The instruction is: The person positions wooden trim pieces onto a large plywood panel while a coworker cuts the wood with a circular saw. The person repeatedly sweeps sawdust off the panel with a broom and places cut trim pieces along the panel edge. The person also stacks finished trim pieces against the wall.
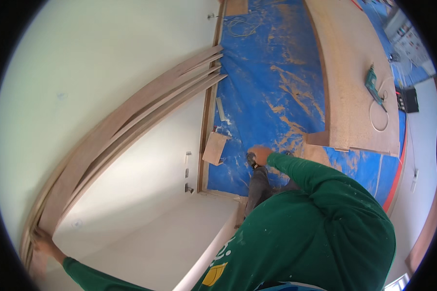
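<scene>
Several long wooden boards lean against the pale wall on my left, fanned apart at their far ends. My left hand is at the near part of these boards, its fingers closed round their edge. My right hand hangs in front of me over the floor, above my dark shoe. Motion smears its fingers, and I see nothing held in it. A small flat wooden piece lies on the floor by the wall, left of my right hand.
Dusty blue sheeting covers the floor. To the right stands a large wooden panel surface with a green corded drill on it. A black case sits beyond. Pipe fittings stick out of the lower wall.
</scene>
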